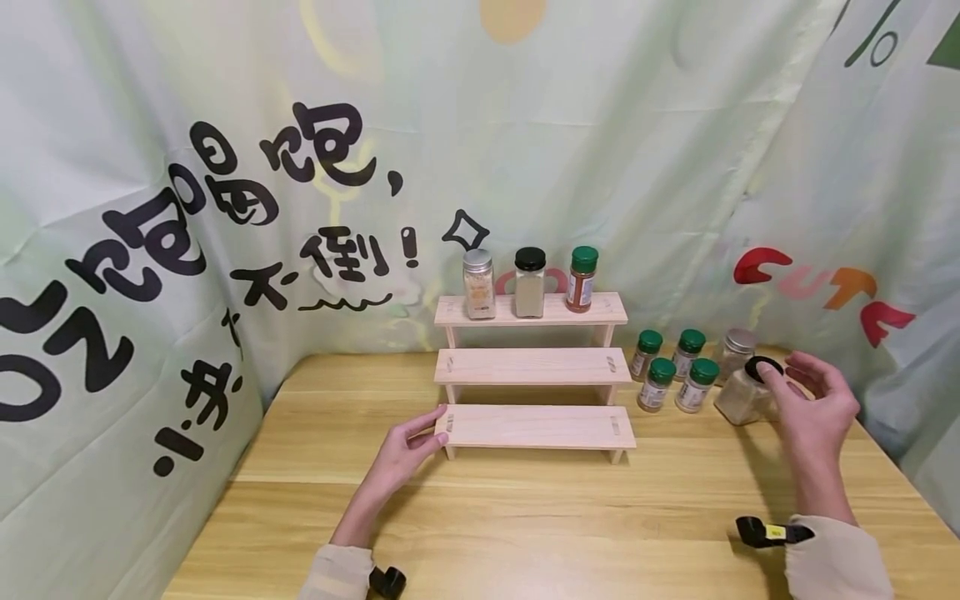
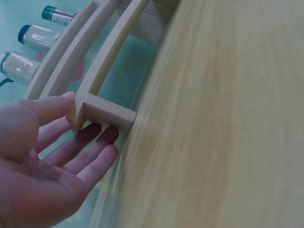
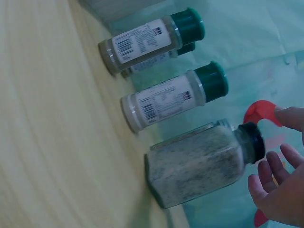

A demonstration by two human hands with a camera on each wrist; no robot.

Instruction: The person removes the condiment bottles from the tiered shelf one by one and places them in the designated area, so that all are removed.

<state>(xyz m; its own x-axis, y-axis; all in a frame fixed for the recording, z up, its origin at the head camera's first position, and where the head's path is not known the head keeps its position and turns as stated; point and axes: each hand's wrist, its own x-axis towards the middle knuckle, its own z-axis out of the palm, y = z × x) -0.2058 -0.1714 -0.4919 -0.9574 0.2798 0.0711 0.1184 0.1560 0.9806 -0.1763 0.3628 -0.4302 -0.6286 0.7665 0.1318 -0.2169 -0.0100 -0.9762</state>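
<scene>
Wooden table [image 1: 525,525] | left hand [image 1: 405,454] pinches rack [image 1: 532,365] | right hand [image 1: 819,408], unclenched, just beside black-capped jar [image 1: 741,402]

Upright 3-tier pale wooden rack [image 1: 532,367] and, to its right, upright black-lidded jar [image 1: 741,402]

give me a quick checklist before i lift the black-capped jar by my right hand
1. Left hand steadying the rack: ok, it grips the left end of the bottom step.
2. Right hand gripping the black-capped jar: not ok, its fingers are beside the cap but not closed round it.
3. That jar upright: ok, it appears to stand straight on the table.
4. Its cap screwed tight: cannot tell.
5. Wide space round it: not ok, a green-capped jar and a silver-capped jar stand close.
6. Three jars on the top step upright: ok.
</scene>
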